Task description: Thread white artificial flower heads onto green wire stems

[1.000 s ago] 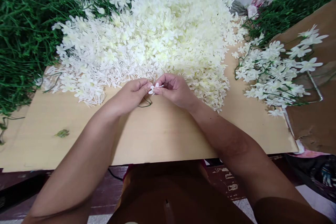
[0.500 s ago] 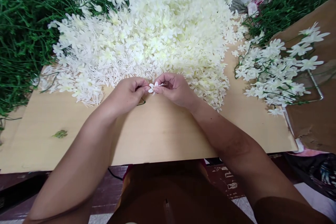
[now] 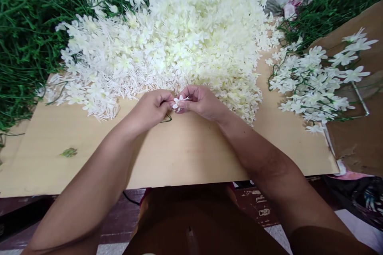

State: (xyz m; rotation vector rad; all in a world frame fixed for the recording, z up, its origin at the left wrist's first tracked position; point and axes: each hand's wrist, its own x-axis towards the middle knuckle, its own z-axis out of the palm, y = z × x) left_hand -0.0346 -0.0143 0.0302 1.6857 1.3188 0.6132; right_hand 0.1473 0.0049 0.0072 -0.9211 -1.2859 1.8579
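Between my fingertips, just above the board, is a small white artificial flower (image 3: 177,103). My right hand (image 3: 200,102) pinches the flower, with thin white strands poking out past the fingers. My left hand (image 3: 156,107) is closed in a pinch at the flower's left side, and a thin green stem (image 3: 168,118) shows below it. Most of that stem is hidden by the hand. Right behind both hands rises a large heap of white artificial flowers (image 3: 185,44), with white stamen-like strands along its front.
Green plastic stems (image 3: 26,40) are piled at the left, more green stems (image 3: 338,4) at the back right. White flowers on green stems (image 3: 314,77) lie by a bent metal rod (image 3: 360,97) and brown cardboard (image 3: 356,139). A green scrap (image 3: 69,152) rests on the board (image 3: 185,159).
Both hands have shifted slightly right, with the flower still between them. The green stem below my left hand has moved right too.
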